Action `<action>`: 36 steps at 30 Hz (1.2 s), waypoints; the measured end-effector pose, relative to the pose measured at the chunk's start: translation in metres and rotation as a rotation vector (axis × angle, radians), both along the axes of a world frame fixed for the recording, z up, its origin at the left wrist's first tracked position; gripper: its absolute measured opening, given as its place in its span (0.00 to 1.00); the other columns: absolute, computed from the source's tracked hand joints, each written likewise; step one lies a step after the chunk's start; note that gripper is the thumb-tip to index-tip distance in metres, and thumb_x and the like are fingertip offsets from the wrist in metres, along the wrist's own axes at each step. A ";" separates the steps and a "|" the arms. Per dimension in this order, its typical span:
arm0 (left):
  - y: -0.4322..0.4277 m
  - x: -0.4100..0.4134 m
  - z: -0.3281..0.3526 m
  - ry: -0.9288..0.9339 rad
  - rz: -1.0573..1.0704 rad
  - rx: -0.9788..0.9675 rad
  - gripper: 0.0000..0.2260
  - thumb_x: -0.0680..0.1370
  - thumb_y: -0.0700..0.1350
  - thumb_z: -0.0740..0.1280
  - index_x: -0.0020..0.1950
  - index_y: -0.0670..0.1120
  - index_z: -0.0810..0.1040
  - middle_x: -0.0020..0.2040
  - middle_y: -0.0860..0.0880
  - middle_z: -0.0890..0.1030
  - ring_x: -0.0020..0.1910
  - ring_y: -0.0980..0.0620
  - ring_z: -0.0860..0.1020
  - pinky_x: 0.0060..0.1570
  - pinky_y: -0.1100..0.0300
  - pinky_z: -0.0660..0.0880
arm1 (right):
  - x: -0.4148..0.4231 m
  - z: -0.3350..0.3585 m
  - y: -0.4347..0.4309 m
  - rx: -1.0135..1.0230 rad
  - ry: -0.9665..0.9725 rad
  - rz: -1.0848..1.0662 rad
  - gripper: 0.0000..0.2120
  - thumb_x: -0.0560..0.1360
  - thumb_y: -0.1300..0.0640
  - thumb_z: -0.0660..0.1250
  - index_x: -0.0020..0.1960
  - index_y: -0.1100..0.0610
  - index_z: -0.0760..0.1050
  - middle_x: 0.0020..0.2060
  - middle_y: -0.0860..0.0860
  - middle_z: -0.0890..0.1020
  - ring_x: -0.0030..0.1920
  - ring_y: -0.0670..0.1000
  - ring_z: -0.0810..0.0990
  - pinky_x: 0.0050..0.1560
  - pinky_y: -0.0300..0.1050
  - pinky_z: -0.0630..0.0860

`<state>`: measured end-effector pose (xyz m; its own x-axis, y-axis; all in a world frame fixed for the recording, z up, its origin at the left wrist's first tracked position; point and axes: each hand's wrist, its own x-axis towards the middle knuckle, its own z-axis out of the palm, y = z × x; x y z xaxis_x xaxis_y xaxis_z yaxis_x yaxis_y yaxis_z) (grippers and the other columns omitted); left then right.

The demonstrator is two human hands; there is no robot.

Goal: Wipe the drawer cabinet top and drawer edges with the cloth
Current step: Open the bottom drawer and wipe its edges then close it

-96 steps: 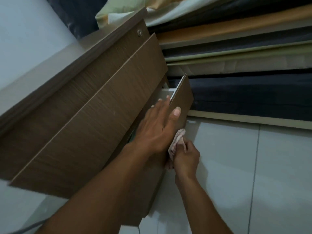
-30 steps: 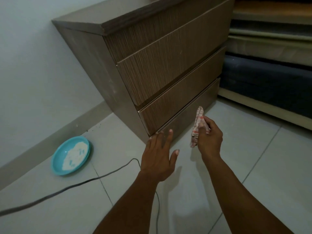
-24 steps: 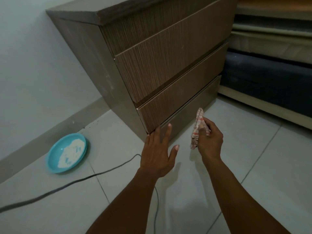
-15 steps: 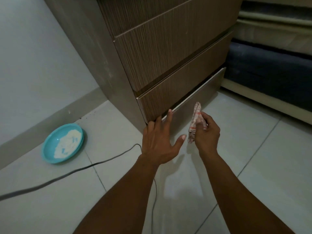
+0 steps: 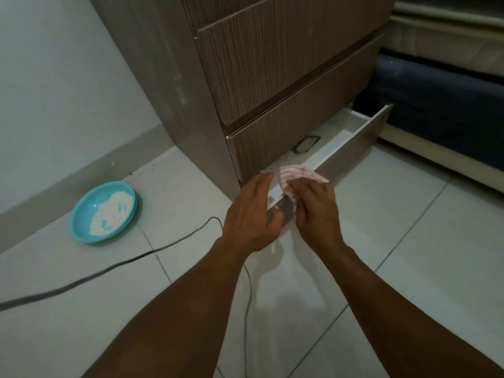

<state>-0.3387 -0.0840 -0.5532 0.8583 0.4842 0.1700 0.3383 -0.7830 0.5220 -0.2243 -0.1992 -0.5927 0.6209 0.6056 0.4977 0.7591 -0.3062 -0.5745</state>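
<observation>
Head view. Left of the left hand (image 5: 251, 214), on the floor (image 5: 409, 241) of pale glossy tiles, a round turquoise bowl (image 5: 81, 214) with something white and powdery inside. Between bowl and hand, a thin grey cable (image 5: 114, 267), curving over the tiles and passing under the left forearm. Beyond both hands, the drawer cabinet (image 5: 272, 64) in brown wood-grain laminate, with flat fronts. Far to the right of the right hand (image 5: 313, 211), a dark blue mattress (image 5: 436, 105). Bottom drawer (image 5: 351, 148) pulled open, white inside, with a small dark-framed object (image 5: 306, 144) in it. Left hand open, fingers nearly straight, laid on the near end of the drawer front. Right hand gripping the cloth (image 5: 297, 174), white with red stripes, crumpled, pressed on the drawer's top edge just beside the left fingers.
</observation>
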 end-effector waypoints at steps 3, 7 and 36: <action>-0.002 -0.011 -0.001 0.030 -0.018 -0.042 0.34 0.78 0.58 0.55 0.81 0.47 0.54 0.81 0.46 0.60 0.78 0.49 0.62 0.73 0.55 0.62 | -0.016 0.002 0.005 -0.110 -0.041 0.090 0.20 0.78 0.53 0.55 0.64 0.57 0.79 0.62 0.55 0.81 0.58 0.61 0.75 0.56 0.51 0.75; -0.018 -0.009 -0.006 0.182 -0.112 0.003 0.37 0.80 0.67 0.49 0.82 0.49 0.42 0.83 0.48 0.46 0.82 0.51 0.46 0.79 0.50 0.51 | 0.007 0.006 0.002 -0.229 -0.036 0.093 0.23 0.78 0.48 0.54 0.66 0.54 0.77 0.64 0.53 0.80 0.59 0.61 0.75 0.56 0.52 0.73; -0.011 0.013 -0.005 0.285 -0.111 -0.040 0.39 0.79 0.70 0.47 0.82 0.50 0.40 0.83 0.49 0.46 0.82 0.50 0.48 0.78 0.50 0.51 | 0.054 0.010 -0.022 -0.216 -0.093 0.152 0.16 0.78 0.64 0.64 0.64 0.55 0.78 0.64 0.53 0.79 0.66 0.60 0.74 0.67 0.53 0.68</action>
